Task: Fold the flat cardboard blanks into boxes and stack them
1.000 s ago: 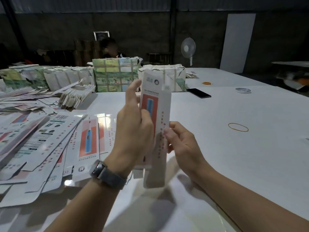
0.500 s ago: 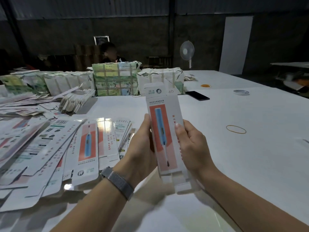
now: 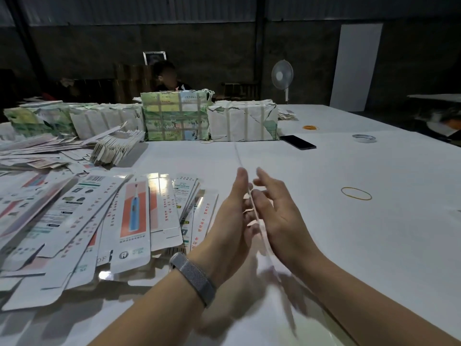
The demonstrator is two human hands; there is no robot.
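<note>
A long white cardboard blank (image 3: 257,217) printed with a red panel and a blue toothbrush is turned edge-on toward me, so it shows only as a thin line. It sits sandwiched between my left hand (image 3: 228,221) and my right hand (image 3: 278,216), above the white table (image 3: 324,245). Both palms press its faces, fingers stretched out and pointing away from me. Its lower end is blurred below my wrists. A spread pile of flat blanks (image 3: 104,221) of the same kind lies to the left of my left hand.
Paper-wrapped bundles (image 3: 174,118) (image 3: 243,123) stand at the table's far side, with a seated person (image 3: 169,76) behind them. A black phone (image 3: 298,142), a tape roll (image 3: 364,138) and a yellow rubber band (image 3: 356,193) lie to the right. A fan (image 3: 282,76) stands at the back.
The blank faced me upright, held at its lower part by both hands. Now it is turned edge-on and lowered, flattened between my two palms.
</note>
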